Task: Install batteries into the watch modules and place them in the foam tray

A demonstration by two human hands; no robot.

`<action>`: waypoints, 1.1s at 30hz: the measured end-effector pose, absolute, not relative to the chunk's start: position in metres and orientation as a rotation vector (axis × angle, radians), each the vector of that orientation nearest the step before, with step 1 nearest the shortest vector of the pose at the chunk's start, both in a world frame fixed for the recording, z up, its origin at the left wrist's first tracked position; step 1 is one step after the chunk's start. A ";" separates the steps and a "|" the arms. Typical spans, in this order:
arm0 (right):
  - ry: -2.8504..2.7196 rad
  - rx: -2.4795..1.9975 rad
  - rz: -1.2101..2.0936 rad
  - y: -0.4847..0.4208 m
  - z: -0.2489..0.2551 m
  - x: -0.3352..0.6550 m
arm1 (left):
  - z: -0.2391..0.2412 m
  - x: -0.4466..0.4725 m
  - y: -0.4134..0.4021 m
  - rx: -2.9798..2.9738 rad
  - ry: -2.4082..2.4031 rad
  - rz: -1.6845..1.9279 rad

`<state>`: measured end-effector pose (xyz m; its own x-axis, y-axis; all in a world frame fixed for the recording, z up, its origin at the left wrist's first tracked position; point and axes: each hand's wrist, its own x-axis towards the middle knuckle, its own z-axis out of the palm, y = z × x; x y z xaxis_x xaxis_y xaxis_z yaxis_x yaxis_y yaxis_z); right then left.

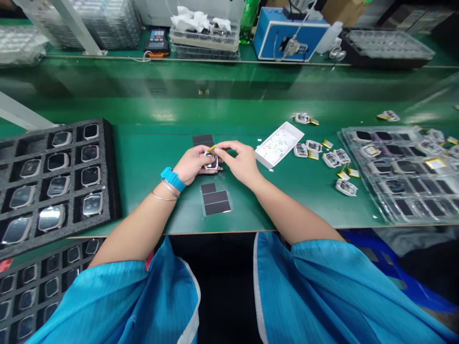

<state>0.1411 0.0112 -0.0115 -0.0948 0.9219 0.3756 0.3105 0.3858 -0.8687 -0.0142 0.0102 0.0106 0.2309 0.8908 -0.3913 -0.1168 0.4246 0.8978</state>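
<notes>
Head view: your left hand [195, 165] is clenched around a silver metal smartwatch frame [211, 162], which sits at the centre of your view, above a green bench mat [244, 210]. Your right hand [239, 160] is closed as well, pinching a small yellow strip [212, 149] against the top of the frame; the two hands nearly meet there. A bright blue wristband [173, 179] and thin silver bangles [165, 189] circle your left wrist.

At 6 o'clock, just below your hands, lies a clear backing sheet with black rectangular pads [215, 199]. Another black rectangular pad [202, 140] lies at 12 o'clock, just beyond them. At 2 o'clock sits a white rectangular card with small printed marks [278, 145], and past it, toward 3 o'clock, lie loose silver frames with yellow-tagged parts [332, 158]. Farther out at 3 o'clock is a clear plastic tray of dark watch panels [362, 200]. At 9 o'clock, a black foam tray [113, 181] holds rows of finished-looking smartwatch bodies.
</notes>
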 end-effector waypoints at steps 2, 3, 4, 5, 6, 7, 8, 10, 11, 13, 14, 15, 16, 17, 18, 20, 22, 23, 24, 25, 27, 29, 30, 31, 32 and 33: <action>-1.670 -1.107 0.747 0.011 -0.011 0.141 | 0.010 -0.014 0.011 0.858 1.147 0.824; -1.700 -1.103 0.725 0.011 -0.011 0.141 | 0.010 -0.014 0.011 0.844 1.156 0.824; -1.739 -1.096 0.687 0.011 -0.011 0.141 | 0.010 -0.015 0.012 0.823 1.155 0.829; -1.788 -1.087 0.634 0.011 -0.011 0.141 | 0.010 -0.016 0.012 0.796 1.138 0.840; -1.842 -1.076 0.570 0.011 -0.012 0.141 | 0.010 -0.017 0.013 0.764 1.102 0.851; -1.898 -1.062 0.502 0.011 -0.012 0.141 | 0.010 -0.019 0.014 0.725 1.054 0.861; -1.952 -1.048 0.437 0.011 -0.012 0.141 | 0.010 -0.020 0.015 0.682 1.006 0.869; -2.039 -1.036 0.337 0.010 -0.012 0.140 | 0.009 -0.023 0.016 0.594 0.936 0.882; -2.070 -1.039 0.305 0.009 -0.012 0.140 | 0.009 -0.024 0.017 0.559 0.926 0.889; -2.115 -1.053 0.282 0.009 -0.012 0.140 | 0.007 -0.025 0.018 0.534 0.930 0.919; -2.130 -1.056 0.292 0.010 -0.012 0.140 | 0.006 -0.025 0.019 0.550 0.927 0.928; -2.134 -1.054 0.317 0.010 -0.012 0.140 | 0.005 -0.025 0.019 0.577 0.919 0.932; -2.123 -1.051 0.350 0.012 -0.012 0.141 | 0.005 -0.025 0.019 0.609 0.909 0.933; -2.091 -1.050 0.390 0.013 -0.013 0.142 | 0.004 -0.026 0.019 0.640 0.898 0.934; -2.041 -1.051 0.442 0.015 -0.014 0.144 | 0.004 -0.026 0.018 0.670 0.889 0.936; -1.898 -1.049 0.618 0.019 -0.016 0.146 | 0.004 -0.027 0.017 0.726 0.885 0.949; -1.766 -1.008 0.909 0.022 -0.019 0.148 | 0.005 -0.027 0.016 0.784 0.889 0.952; -1.716 -0.972 1.069 0.023 -0.020 0.148 | 0.005 -0.027 0.015 0.810 0.889 0.944; -1.674 -0.935 1.206 0.024 -0.021 0.148 | 0.006 -0.026 0.014 0.832 0.886 0.938; -1.640 -0.909 1.300 0.023 -0.021 0.148 | 0.007 -0.026 0.013 0.850 0.882 0.935; -1.585 -0.896 1.359 0.022 -0.020 0.146 | 0.008 -0.025 0.012 0.880 0.875 0.935; -1.542 -0.909 1.338 0.020 -0.018 0.144 | 0.008 -0.025 0.012 0.906 0.867 0.943; -1.528 -0.913 1.328 0.019 -0.018 0.143 | 0.007 -0.025 0.013 0.916 0.859 0.947; -1.518 -0.913 1.322 0.018 -0.018 0.142 | 0.006 -0.025 0.013 0.924 0.844 0.951; -1.509 -0.911 1.318 0.018 -0.018 0.142 | 0.004 -0.026 0.014 0.929 0.823 0.955; -1.501 -0.909 1.312 0.018 -0.020 0.141 | 0.001 -0.026 0.014 0.931 0.800 0.960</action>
<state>0.1412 0.0177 -0.0200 -0.3093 0.9367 0.1643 -0.0375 0.1606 -0.9863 -0.0259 0.0140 0.0014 0.3650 0.9189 -0.1499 -0.3132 0.2727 0.9097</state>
